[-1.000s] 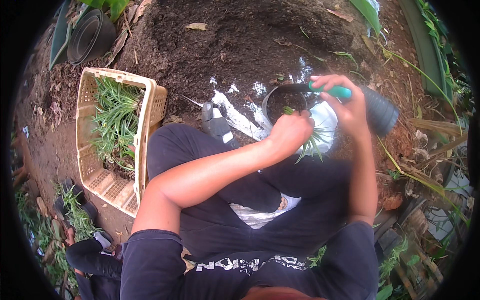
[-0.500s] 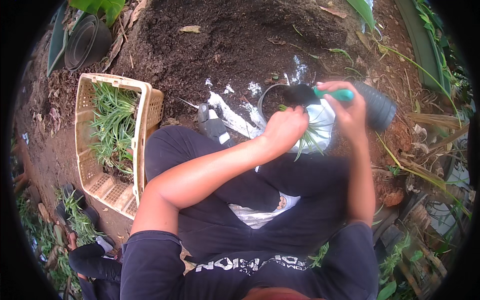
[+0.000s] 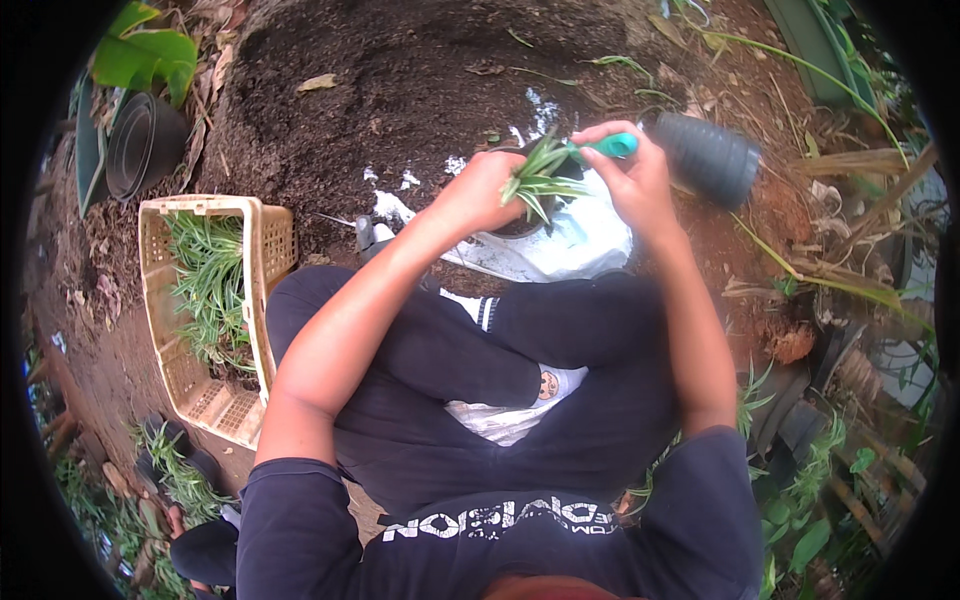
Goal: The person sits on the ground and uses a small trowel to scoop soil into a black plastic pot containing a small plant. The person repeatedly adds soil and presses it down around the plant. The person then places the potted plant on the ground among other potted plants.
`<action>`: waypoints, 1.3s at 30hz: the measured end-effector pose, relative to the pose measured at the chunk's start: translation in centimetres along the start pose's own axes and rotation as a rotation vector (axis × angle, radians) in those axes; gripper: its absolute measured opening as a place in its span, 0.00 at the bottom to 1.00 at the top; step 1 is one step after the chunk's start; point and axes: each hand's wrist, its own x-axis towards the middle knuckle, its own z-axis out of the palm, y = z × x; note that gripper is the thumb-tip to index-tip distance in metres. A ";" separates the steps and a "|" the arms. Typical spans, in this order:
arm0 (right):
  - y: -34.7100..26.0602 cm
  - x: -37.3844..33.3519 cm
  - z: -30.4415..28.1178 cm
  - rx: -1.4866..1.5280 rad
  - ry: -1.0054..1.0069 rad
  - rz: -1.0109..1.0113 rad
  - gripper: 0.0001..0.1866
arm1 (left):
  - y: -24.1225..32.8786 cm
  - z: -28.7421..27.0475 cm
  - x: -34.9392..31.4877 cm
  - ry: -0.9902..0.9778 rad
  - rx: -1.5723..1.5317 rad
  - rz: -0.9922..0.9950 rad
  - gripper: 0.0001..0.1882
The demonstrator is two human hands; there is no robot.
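A small spider plant (image 3: pixel 545 182) with green and pale-striped leaves is pinched in my left hand (image 3: pixel 484 190), above a dark pot (image 3: pixel 517 228). The hand and leaves cover much of the pot's rim. My right hand (image 3: pixel 645 180) grips the green handle of a hand trowel (image 3: pixel 612 148) just right of the plant; its blade is mostly hidden behind the leaves. Under and beside the pot lies a white plastic sack (image 3: pixel 585 240) in front of my crossed legs.
A tan plastic crate (image 3: pixel 255 310) with several spider plants (image 3: pixel 208 265) stands on the left. Dark soil (image 3: pixel 400 90) is heaped ahead. Stacked black pots (image 3: pixel 710 158) lie at the right, another black pot (image 3: pixel 145 147) at the far left. Another person's leg (image 3: pixel 205 550) shows at lower left.
The view has shifted. My left hand has turned, and the plant's leaves now rise over the pot instead of hanging toward me. The trowel's soil-covered blade has gone behind the leaves.
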 end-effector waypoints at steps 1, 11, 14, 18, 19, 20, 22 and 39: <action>0.0 -0.2 0.0 0.046 0.015 -0.008 0.06 | 0.0 -0.3 0.0 -0.027 -0.030 0.000 0.12; -2.2 -1.7 -0.2 -0.085 0.109 -0.140 0.07 | -1.4 -1.0 0.9 -0.095 -0.180 -0.086 0.14; -1.6 -2.0 0.6 -0.158 0.045 -0.150 0.07 | -1.3 -1.2 1.1 -0.108 -0.218 -0.121 0.15; -2.2 -2.6 0.6 -0.194 0.081 -0.129 0.07 | -1.8 -1.2 1.2 -0.113 -0.273 -0.128 0.17; -2.8 -2.9 0.7 -0.173 0.121 -0.132 0.08 | -2.0 -1.3 1.2 -0.108 -0.272 -0.134 0.17; -3.1 -3.3 1.2 -0.129 0.157 -0.141 0.08 | -2.0 -1.3 1.4 -0.107 -0.272 -0.135 0.18; -2.0 -4.2 2.0 -0.174 0.111 -0.083 0.08 | -2.1 -1.3 1.4 -0.118 -0.280 -0.135 0.18; -1.6 -3.3 2.0 -0.196 0.023 -0.184 0.08 | -2.7 -1.1 1.8 -0.129 -0.295 -0.112 0.15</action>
